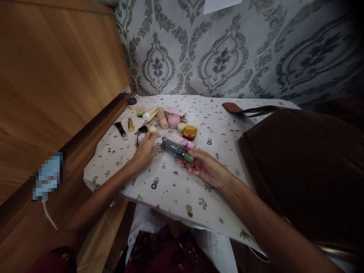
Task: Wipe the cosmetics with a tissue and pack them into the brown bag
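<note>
A slim, dark, glossy bottle point(174, 148), green at one end, lies slanted in the right grip point(209, 167).

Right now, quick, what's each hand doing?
Left hand: fingers bent beside the makeup; can't tell if it's gripping anything.
Right hand: closed, holding the dark bottle by its green end.

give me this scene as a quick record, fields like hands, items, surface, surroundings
right hand: holds a dark bottle by its green end
left hand: fingers at the near side of the clustered items; grip unclear
clustered items: pink container, gold-lidded jar, beige tube, others
left of cluster: black tube, small gold bottle
surface: white patterned tablecloth
right side: dark brown bag
left side: wooden panel
</note>
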Demonstrator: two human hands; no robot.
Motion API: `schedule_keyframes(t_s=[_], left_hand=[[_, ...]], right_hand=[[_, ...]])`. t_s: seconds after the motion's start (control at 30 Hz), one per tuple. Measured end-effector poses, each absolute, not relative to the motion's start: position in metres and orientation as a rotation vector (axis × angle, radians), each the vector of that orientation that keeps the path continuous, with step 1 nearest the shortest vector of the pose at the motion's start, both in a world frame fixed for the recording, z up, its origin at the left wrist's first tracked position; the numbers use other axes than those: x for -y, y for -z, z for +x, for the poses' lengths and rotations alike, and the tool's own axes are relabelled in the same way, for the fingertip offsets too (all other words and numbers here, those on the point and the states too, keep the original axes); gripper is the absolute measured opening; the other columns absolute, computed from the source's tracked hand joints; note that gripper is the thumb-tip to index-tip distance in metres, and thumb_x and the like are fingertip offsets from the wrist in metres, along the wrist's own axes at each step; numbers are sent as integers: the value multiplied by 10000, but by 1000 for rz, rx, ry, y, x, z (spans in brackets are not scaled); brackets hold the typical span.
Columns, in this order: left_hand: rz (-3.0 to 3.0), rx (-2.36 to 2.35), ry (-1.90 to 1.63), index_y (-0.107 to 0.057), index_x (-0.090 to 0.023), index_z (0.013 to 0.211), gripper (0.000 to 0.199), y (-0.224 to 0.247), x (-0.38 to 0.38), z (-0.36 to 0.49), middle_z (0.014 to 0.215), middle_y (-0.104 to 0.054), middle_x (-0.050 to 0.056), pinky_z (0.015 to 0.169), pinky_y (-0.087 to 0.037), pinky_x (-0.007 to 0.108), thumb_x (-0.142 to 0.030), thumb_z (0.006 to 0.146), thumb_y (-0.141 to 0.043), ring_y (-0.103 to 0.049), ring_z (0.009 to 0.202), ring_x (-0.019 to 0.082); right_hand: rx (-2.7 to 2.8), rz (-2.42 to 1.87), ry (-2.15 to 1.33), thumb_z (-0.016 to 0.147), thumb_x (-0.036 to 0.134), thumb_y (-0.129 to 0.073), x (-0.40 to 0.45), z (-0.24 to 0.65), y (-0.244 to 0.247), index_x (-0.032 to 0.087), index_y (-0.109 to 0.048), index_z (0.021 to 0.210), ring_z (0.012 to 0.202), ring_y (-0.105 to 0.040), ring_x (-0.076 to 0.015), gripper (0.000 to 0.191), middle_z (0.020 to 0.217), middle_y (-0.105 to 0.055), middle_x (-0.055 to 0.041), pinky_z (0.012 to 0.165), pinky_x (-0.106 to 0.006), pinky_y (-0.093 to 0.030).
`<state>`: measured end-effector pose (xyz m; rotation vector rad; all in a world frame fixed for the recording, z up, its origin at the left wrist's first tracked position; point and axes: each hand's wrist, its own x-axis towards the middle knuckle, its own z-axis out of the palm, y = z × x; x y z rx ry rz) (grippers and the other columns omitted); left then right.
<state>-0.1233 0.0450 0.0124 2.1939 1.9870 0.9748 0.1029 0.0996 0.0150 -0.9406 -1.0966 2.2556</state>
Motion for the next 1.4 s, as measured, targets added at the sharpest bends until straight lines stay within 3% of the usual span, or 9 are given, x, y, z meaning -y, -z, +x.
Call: schedule_keyframes(t_s=[0.17, 0.3, 0.47, 0.63, 0.73, 0.83, 1.07, 1.2, 1.4], left_hand=[[2166, -1952, -1059, -570, -169, 1208, 295, -7, -45, -125, 1130, -553, 83, 988, -485, 381, -118, 931, -481, -560, 1082, 219], [2252, -1745, -1094, -572, -188, 1209, 287, -6, -27, -95, 1095, -560, 80, 954, -515, 363, -141, 941, -478, -585, 1040, 209], [2395, -1548, -1015, -545, -199, 1278, 354, -9, -11, -64, 1143, -561, 99, 917, -541, 339, -134, 961, -401, -597, 1057, 208], [2169, -1710, -1338, -608, -167, 1178, 276, -20, -29, -95, 1114, -594, 95, 952, -512, 362, -159, 939, -470, -583, 1076, 215], [1744, -1734, -1561, -615, -170, 1123, 254, -24, -45, -118, 1070, -613, 72, 759, -543, 303, -220, 880, -559, -611, 900, 185], [1250, -1563, -1659, -599, -177, 1112, 310, -23, -54, -122, 970, -603, 31, 544, -480, 235, -274, 818, -624, -557, 651, 113], [674, -1037, -1588, -601, -164, 1032, 456, -17, -42, -84, 871, -638, 8, 578, -468, 205, -192, 638, -829, -631, 698, 110], [626, -950, -1434, -617, -139, 1074, 500, -16, -31, -64, 876, -685, 32, 588, -465, 206, -192, 644, -868, -653, 705, 120], [671, -982, -1457, -671, -129, 1043, 462, -16, -31, -79, 884, -672, 27, 565, -454, 189, -175, 625, -861, -585, 658, 81]], right_hand=[[1312, -901, -2138, 742, 255, -834, -97, 102, -13, 158, -643, 1030, 479, -500, -58, 359, 694, -633, 16, 386, -154, -339], [1277, -983, -2045, 786, 334, -773, -94, 101, -9, 184, -585, 1103, 439, -473, -61, 398, 715, -661, 3, 363, -164, -271], [1178, -895, -2119, 749, 454, -745, -95, 99, -13, 194, -531, 858, 392, -442, -62, 353, 607, -582, 28, 333, -161, -169], [1090, -783, -2284, 737, 440, -778, -98, 103, -18, 198, -504, 824, 372, -328, -26, 376, 593, -547, 39, 334, -148, -150], [1029, -723, -2352, 738, 426, -791, -98, 106, -19, 207, -470, 803, 393, -293, -23, 393, 590, -498, 51, 344, -139, -147], [1021, -695, -2371, 745, 417, -784, -98, 106, -17, 209, -461, 796, 412, -282, -29, 387, 601, -474, 47, 351, -146, -131], [1108, -647, -2310, 737, 452, -799, -94, 104, -20, 222, -567, 1082, 447, -344, -42, 475, 662, -533, 33, 381, -159, -123], [1161, -640, -2230, 748, 470, -789, -91, 103, -21, 266, -469, 1330, 445, -353, -56, 695, 661, -556, 46, 399, -174, -129], [1427, -677, -2019, 738, 575, -788, -91, 103, -21, 239, -474, 1199, 441, -360, -56, 651, 643, -568, 60, 409, -190, -163]])
